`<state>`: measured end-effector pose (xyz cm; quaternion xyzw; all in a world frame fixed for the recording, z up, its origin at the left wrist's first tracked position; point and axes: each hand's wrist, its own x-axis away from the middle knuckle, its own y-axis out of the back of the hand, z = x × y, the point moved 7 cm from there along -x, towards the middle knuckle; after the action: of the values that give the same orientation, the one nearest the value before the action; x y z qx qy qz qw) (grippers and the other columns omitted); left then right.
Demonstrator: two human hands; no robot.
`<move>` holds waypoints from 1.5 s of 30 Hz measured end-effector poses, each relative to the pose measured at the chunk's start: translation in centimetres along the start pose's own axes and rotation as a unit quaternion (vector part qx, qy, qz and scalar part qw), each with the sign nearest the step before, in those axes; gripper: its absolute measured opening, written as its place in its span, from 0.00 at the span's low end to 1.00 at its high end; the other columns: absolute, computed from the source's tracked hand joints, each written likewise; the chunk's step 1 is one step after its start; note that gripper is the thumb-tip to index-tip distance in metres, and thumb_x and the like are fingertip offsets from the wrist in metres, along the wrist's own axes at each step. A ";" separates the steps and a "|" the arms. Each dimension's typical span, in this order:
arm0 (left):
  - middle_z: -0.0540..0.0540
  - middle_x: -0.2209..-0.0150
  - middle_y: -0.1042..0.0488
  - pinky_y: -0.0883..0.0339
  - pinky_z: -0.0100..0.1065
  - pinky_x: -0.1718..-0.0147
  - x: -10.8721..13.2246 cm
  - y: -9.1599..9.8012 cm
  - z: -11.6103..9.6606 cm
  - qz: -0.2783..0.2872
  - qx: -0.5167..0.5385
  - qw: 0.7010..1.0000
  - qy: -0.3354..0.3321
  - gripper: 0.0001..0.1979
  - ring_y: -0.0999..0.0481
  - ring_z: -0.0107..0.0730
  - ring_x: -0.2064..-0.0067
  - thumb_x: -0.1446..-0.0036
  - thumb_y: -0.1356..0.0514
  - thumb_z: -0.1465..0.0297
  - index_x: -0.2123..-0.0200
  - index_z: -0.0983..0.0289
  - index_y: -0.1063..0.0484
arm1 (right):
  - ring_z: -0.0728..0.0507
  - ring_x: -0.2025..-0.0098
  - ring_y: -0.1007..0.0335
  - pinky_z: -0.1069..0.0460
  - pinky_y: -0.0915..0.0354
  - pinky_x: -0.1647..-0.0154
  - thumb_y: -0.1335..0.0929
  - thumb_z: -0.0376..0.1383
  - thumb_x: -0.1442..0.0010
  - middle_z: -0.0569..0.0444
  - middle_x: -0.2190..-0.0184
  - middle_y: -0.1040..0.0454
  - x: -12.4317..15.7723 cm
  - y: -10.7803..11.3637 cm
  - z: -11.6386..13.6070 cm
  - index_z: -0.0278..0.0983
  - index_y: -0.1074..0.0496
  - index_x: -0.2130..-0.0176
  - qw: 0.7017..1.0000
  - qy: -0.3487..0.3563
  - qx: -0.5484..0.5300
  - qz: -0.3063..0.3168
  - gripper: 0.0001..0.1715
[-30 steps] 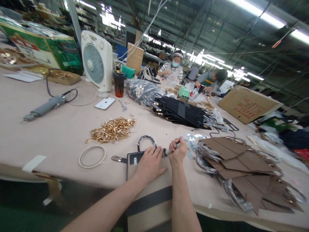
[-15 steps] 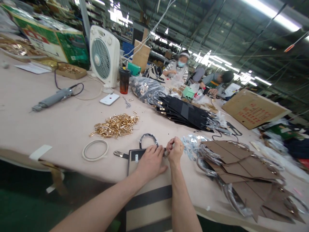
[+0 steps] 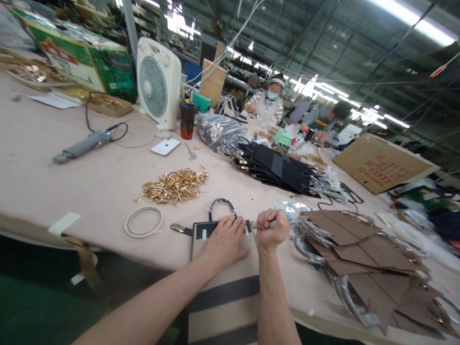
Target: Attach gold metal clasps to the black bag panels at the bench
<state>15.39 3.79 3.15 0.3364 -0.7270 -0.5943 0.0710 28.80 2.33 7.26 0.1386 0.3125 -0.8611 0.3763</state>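
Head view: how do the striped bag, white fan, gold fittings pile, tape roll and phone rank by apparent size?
Striped bag, though partly covered and cut off
White fan
Gold fittings pile
Tape roll, by outline
Phone

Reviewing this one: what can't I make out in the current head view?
All in the head view:
- Part of the beige, black-striped flat panel: covered by the left hand and forearm.
- Panel's lower end: cut off by the bottom edge.
- Most of the slender, pale tool: wrapped in the right hand, so its type is unclear.
- Red print on the brown cardboard box: too blurred to read.
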 end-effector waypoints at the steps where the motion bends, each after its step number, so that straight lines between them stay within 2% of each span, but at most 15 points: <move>1: 0.64 0.32 0.33 0.48 0.48 0.33 0.0 0.0 0.0 -0.001 0.002 1.000 0.000 0.39 0.35 0.53 0.34 0.37 0.41 0.48 0.33 0.69 0.36 | 0.54 0.87 0.53 0.58 0.50 0.86 0.38 0.42 0.32 0.66 0.85 0.46 0.1 0.0 0.2 0.39 0.39 0.75 1.000 0.010 0.003 -0.005 0.21; 5: 0.65 0.33 0.32 0.48 0.49 0.32 0.0 0.1 0.0 -0.006 0.017 1.000 -0.002 0.37 0.35 0.53 0.34 0.38 0.39 0.50 0.35 0.68 0.34 | 0.53 0.87 0.50 0.58 0.51 0.86 0.36 0.45 0.32 0.64 0.85 0.43 1.1 -0.4 -1.9 0.38 0.38 0.76 0.996 -0.061 0.066 0.020 0.22; 8: 0.65 0.33 0.32 0.48 0.50 0.31 -0.1 0.2 0.0 -0.009 0.042 0.999 0.005 0.37 0.35 0.53 0.33 0.39 0.38 0.51 0.35 0.67 0.35 | 0.53 0.86 0.49 0.58 0.50 0.86 0.35 0.45 0.33 0.65 0.85 0.42 1.5 0.3 -2.4 0.39 0.38 0.75 0.995 -0.082 0.050 -0.008 0.21; 11: 0.66 0.31 0.36 0.47 0.52 0.31 0.0 0.6 0.6 0.008 0.086 0.996 0.013 0.41 0.37 0.55 0.31 0.42 0.34 0.51 0.33 0.67 0.38 | 0.53 0.86 0.51 0.58 0.50 0.86 0.35 0.45 0.34 0.66 0.85 0.44 1.2 1.7 -0.4 0.39 0.39 0.75 0.996 -0.055 -0.009 -0.076 0.20; 14: 0.67 0.28 0.41 0.45 0.49 0.30 0.6 2.0 1.7 0.024 0.138 0.990 -0.008 0.42 0.40 0.52 0.29 0.44 0.31 0.59 0.31 0.69 0.41 | 0.54 0.85 0.52 0.58 0.49 0.85 0.34 0.46 0.36 0.66 0.83 0.44 0.7 3.2 2.7 0.39 0.39 0.74 0.991 -0.027 -0.034 -0.126 0.20; 15: 0.66 0.29 0.40 0.44 0.47 0.30 0.9 2.8 2.3 0.019 0.152 0.988 -0.013 0.39 0.40 0.49 0.29 0.43 0.32 0.63 0.32 0.69 0.40 | 0.54 0.85 0.51 0.58 0.48 0.85 0.34 0.46 0.36 0.65 0.83 0.44 0.6 3.5 3.7 0.39 0.39 0.74 0.990 -0.020 -0.034 -0.135 0.20; 17: 0.63 0.35 0.30 0.40 0.44 0.33 1.2 4.3 4.0 0.000 0.176 0.984 0.002 0.27 0.33 0.45 0.34 0.38 0.37 0.68 0.37 0.67 0.33 | 0.54 0.85 0.51 0.57 0.48 0.85 0.34 0.45 0.36 0.65 0.82 0.44 0.6 3.7 5.1 0.39 0.38 0.74 0.990 -0.013 -0.033 -0.140 0.19; 19: 0.58 0.44 0.21 0.35 0.43 0.38 1.1 5.0 5.6 -0.001 0.199 0.980 0.026 0.17 0.26 0.42 0.42 0.35 0.42 0.69 0.45 0.63 0.25 | 0.54 0.85 0.53 0.57 0.50 0.85 0.34 0.44 0.35 0.65 0.83 0.44 1.1 2.9 5.5 0.39 0.38 0.74 0.991 -0.025 -0.046 -0.124 0.19; 20: 0.56 0.48 0.19 0.33 0.43 0.40 0.9 5.0 6.2 0.008 0.209 0.977 0.030 0.14 0.23 0.41 0.45 0.35 0.42 0.69 0.48 0.62 0.23 | 0.54 0.85 0.53 0.57 0.50 0.85 0.34 0.44 0.35 0.65 0.83 0.45 1.5 2.1 5.2 0.39 0.38 0.75 0.992 -0.038 -0.055 -0.110 0.20; 23: 0.52 0.51 0.17 0.32 0.40 0.42 0.2 4.4 6.7 0.038 0.216 0.976 0.007 0.14 0.21 0.40 0.48 0.38 0.40 0.70 0.50 0.58 0.19 | 0.53 0.86 0.54 0.56 0.52 0.85 0.35 0.44 0.33 0.65 0.84 0.45 3.0 -0.4 3.2 0.39 0.39 0.76 0.992 -0.074 -0.071 -0.072 0.21; 26: 0.52 0.51 0.16 0.32 0.38 0.42 -0.3 3.8 6.7 0.048 0.208 0.977 -0.003 0.17 0.20 0.40 0.48 0.40 0.39 0.71 0.50 0.57 0.18 | 0.53 0.86 0.54 0.56 0.52 0.85 0.37 0.44 0.32 0.65 0.84 0.46 4.3 -1.9 0.9 0.39 0.39 0.76 0.993 -0.082 -0.068 -0.055 0.23; 31: 0.51 0.53 0.15 0.31 0.35 0.45 -0.4 3.4 7.2 0.050 0.235 0.970 0.033 0.16 0.19 0.38 0.50 0.42 0.38 0.70 0.52 0.57 0.16 | 0.53 0.86 0.55 0.57 0.52 0.85 0.39 0.44 0.30 0.65 0.84 0.47 5.2 -2.5 -0.8 0.39 0.40 0.75 0.994 -0.069 -0.076 -0.040 0.23; 39: 0.52 0.56 0.14 0.28 0.32 0.50 -0.5 2.6 7.7 0.074 0.252 0.963 0.051 0.15 0.17 0.37 0.55 0.42 0.38 0.69 0.54 0.56 0.15 | 0.53 0.86 0.54 0.56 0.51 0.84 0.39 0.43 0.30 0.64 0.84 0.46 6.3 -3.5 -0.7 0.39 0.39 0.75 0.997 -0.022 -0.059 -0.040 0.23; 45: 0.51 0.57 0.14 0.27 0.31 0.54 -0.5 2.8 7.7 0.083 0.256 0.961 0.069 0.14 0.17 0.36 0.56 0.42 0.38 0.68 0.55 0.56 0.15 | 0.52 0.85 0.51 0.56 0.50 0.83 0.39 0.39 0.30 0.63 0.83 0.45 7.0 -3.9 -0.2 0.39 0.36 0.75 0.998 0.025 -0.023 -0.045 0.21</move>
<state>10.76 10.58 3.66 0.3218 -0.8738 -0.3554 0.0815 21.22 0.55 5.50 0.1374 0.3474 -0.8662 0.3319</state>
